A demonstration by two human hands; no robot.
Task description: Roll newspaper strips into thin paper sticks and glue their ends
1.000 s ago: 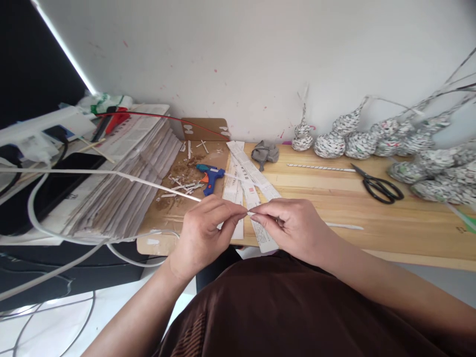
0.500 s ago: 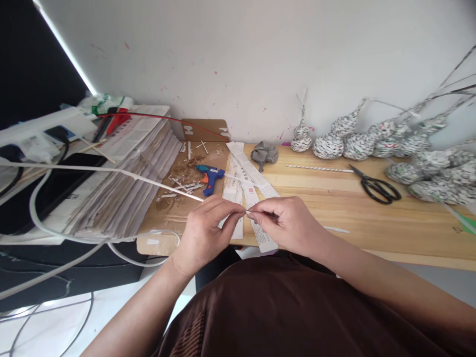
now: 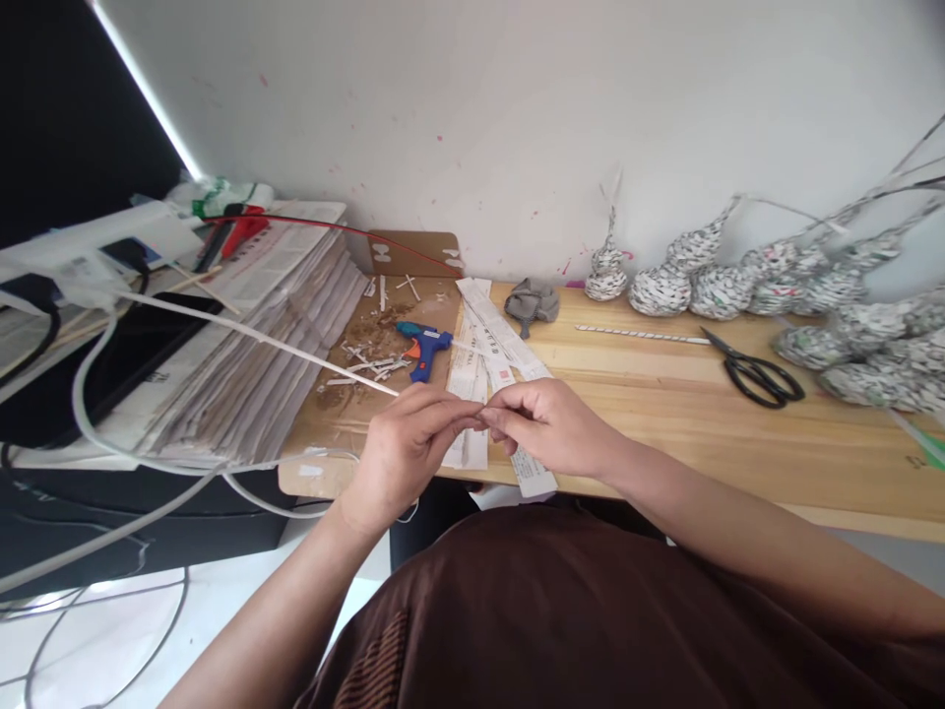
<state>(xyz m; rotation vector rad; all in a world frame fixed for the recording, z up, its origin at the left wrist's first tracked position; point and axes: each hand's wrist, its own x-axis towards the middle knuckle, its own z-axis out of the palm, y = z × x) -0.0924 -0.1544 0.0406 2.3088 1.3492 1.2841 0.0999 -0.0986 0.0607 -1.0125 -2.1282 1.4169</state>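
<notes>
A thin white rolled-paper rod [image 3: 295,345] slants from the left, over the newspaper stack, into my left hand [image 3: 406,448]. The left hand's fingers are closed round it. My right hand [image 3: 542,423] pinches at the rod's near end, thumb against forefinger, its tips touching the left fingertips. The end itself is mostly hidden between the fingers. Under and behind both hands, printed paper strips [image 3: 472,379] lie fanned on the wooden table [image 3: 664,423]. A blue glue gun [image 3: 429,350] rests just beyond the left hand.
At left stand a tall newspaper stack [image 3: 287,335] and a power strip [image 3: 140,236] with loose cables. Paper scraps litter a cardboard sheet [image 3: 346,414]. Farther right are a grey cloth [image 3: 533,298], a striped paper stick [image 3: 639,335], black scissors [image 3: 757,379] and several woven paper gourds [image 3: 661,290].
My hands have drawn closer, and the right fingers have folded further over the rod's end. The rod's far part now lies at a steeper slant. The view has shifted slightly.
</notes>
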